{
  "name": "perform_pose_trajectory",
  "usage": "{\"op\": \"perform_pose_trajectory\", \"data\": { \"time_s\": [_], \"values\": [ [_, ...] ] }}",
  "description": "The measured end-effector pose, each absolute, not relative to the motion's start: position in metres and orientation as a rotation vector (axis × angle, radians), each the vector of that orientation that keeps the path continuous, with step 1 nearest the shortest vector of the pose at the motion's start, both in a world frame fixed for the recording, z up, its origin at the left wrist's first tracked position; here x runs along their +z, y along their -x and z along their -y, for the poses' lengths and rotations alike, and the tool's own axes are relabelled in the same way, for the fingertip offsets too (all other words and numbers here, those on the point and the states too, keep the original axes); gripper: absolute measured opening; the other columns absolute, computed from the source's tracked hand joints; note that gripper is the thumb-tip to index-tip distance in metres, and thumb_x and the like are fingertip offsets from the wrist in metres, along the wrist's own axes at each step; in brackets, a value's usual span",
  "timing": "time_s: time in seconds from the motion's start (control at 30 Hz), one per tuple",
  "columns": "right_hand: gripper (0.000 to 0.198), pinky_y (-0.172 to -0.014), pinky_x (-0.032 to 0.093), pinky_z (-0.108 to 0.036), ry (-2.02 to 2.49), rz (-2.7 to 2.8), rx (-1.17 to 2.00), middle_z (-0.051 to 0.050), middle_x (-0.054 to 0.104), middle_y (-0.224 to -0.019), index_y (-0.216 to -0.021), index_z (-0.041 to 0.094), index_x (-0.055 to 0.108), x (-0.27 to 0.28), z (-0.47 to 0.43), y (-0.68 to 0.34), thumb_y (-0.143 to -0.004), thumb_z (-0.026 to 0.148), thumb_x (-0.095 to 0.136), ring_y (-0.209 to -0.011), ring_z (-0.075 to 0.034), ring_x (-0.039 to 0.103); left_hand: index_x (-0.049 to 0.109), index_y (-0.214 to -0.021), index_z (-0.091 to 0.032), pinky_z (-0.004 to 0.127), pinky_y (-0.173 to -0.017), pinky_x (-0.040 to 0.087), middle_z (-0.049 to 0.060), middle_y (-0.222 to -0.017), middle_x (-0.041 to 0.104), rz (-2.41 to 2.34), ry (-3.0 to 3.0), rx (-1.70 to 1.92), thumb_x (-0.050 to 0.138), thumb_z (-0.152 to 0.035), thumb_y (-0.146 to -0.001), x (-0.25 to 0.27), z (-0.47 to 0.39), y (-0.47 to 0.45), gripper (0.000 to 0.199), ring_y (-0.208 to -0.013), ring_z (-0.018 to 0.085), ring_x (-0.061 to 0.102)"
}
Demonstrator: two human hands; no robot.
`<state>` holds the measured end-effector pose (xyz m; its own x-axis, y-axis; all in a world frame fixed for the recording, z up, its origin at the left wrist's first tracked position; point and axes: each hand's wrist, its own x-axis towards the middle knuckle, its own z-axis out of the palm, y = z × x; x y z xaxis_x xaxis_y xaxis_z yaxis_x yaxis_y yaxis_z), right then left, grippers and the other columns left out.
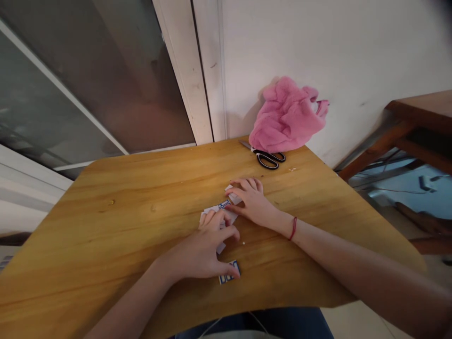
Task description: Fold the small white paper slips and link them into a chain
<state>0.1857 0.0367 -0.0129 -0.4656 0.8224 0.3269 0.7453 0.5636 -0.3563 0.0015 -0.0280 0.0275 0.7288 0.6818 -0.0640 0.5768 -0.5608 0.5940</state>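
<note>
My left hand (208, 242) lies over several small white paper pieces (214, 208) in the middle of the wooden table. Its fingers are bent but apart, and its thumb rests on a small blue-and-white printed card (223, 279) nearer to me. A little further off, my right hand (254, 205) has its fingers spread over another white piece (235, 197), with the thumb by a blue-edged card (223, 204) between the two hands. Neither hand is visibly closed round anything. Both hands partly hide the pieces beneath them.
Black-handled scissors (268, 159) lie at the far edge of the table (158, 188), beside a pink plush cloth (286, 117) against the wall. A small yellowish bit (112, 202) sits at the left. Another wooden piece of furniture (420, 113) stands at the right.
</note>
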Motion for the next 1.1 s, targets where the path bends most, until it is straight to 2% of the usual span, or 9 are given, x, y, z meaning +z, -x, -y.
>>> {"op": "perform_pose_trajectory", "data": {
  "time_s": [0.2,0.27,0.37,0.43,0.6,0.77,1.0,1.1],
  "values": [
    [0.021,-0.099,0.021,-0.05,1.279,2.327,0.315,-0.001,0.049,-0.124,-0.079,0.028,0.065,-0.0154,-0.0409,-0.1857,-0.076,0.048,0.061,-0.115,-0.026,0.035,0.057,-0.083,-0.023,0.037,-0.085,0.035,0.002,-0.102,0.041,-0.875,-2.261,0.132,0.073,-0.045,-0.06,0.0285,0.0311,-0.0002,0.036,-0.098,0.022,0.037],
    [0.022,-0.099,0.023,-0.048,1.281,2.315,0.315,-0.001,0.049,-0.123,-0.082,0.027,0.065,-0.016,-0.0414,-0.1856,-0.074,0.048,0.064,-0.114,-0.026,0.036,0.057,-0.08,-0.023,0.037,-0.087,0.034,0.002,-0.102,0.041,-0.863,-2.265,0.144,0.073,-0.044,-0.061,0.0269,0.0319,-0.0007,0.033,-0.099,0.022,0.037],
    [0.031,-0.098,0.025,-0.046,1.286,2.286,0.284,-0.004,0.05,-0.122,-0.09,0.026,0.063,-0.0163,-0.0411,-0.1853,-0.071,0.051,0.066,-0.114,-0.026,0.036,0.057,-0.088,-0.024,0.036,-0.086,0.034,0.002,-0.102,0.042,-0.889,-2.253,0.165,0.073,-0.046,-0.06,0.0257,0.0325,-0.0018,0.04,-0.098,0.022,0.037],
    [0.03,-0.098,0.025,-0.047,1.295,2.293,0.281,-0.003,0.049,-0.123,-0.087,0.026,0.063,-0.0163,-0.0408,-0.1851,-0.071,0.051,0.065,-0.114,-0.026,0.036,0.057,-0.089,-0.024,0.036,-0.087,0.034,0.002,-0.102,0.042,-0.891,-2.252,0.159,0.074,-0.044,-0.06,0.0255,0.0327,-0.0026,0.04,-0.099,0.022,0.037],
    [0.021,-0.098,0.025,-0.047,1.309,2.317,0.305,0.0,0.049,-0.123,-0.077,0.026,0.064,-0.0155,-0.0399,-0.1844,-0.074,0.048,0.064,-0.113,-0.026,0.036,0.061,-0.078,-0.024,0.035,-0.091,0.031,0.001,-0.102,0.042,-0.817,-2.235,0.132,0.071,-0.039,-0.067,0.0251,0.033,-0.0041,0.02,-0.101,0.021,0.037],
    [0.031,-0.098,0.026,-0.045,1.35,2.291,0.239,-0.003,0.05,-0.123,-0.086,0.026,0.062,-0.0144,-0.0392,-0.1848,-0.071,0.053,0.064,-0.113,-0.026,0.036,0.059,-0.088,-0.024,0.035,-0.089,0.033,0.002,-0.102,0.043,-0.877,-2.21,0.163,0.075,-0.04,-0.061,0.0253,0.0309,-0.0033,0.035,-0.1,0.021,0.037],
    [0.027,-0.098,0.023,-0.045,1.341,2.31,0.27,-0.002,0.05,-0.123,-0.081,0.026,0.064,-0.0166,-0.0403,-0.1848,-0.073,0.051,0.063,-0.114,-0.025,0.035,0.063,-0.079,-0.025,0.034,-0.091,0.031,0.0,-0.1,0.044,-0.819,-2.214,0.172,0.072,-0.033,-0.067,0.024,0.0299,-0.0033,0.017,-0.1,0.02,0.038],
    [0.024,-0.097,0.024,-0.045,1.304,2.294,0.295,-0.003,0.051,-0.12,-0.08,0.025,0.063,-0.0165,-0.0405,-0.1846,-0.073,0.048,0.065,-0.112,-0.025,0.036,0.06,-0.082,-0.024,0.034,-0.089,0.033,0.001,-0.098,0.045,-0.846,-2.2,0.181,0.073,-0.034,-0.066,0.0245,0.0303,-0.0034,0.023,-0.098,0.02,0.039]
  ]
}}
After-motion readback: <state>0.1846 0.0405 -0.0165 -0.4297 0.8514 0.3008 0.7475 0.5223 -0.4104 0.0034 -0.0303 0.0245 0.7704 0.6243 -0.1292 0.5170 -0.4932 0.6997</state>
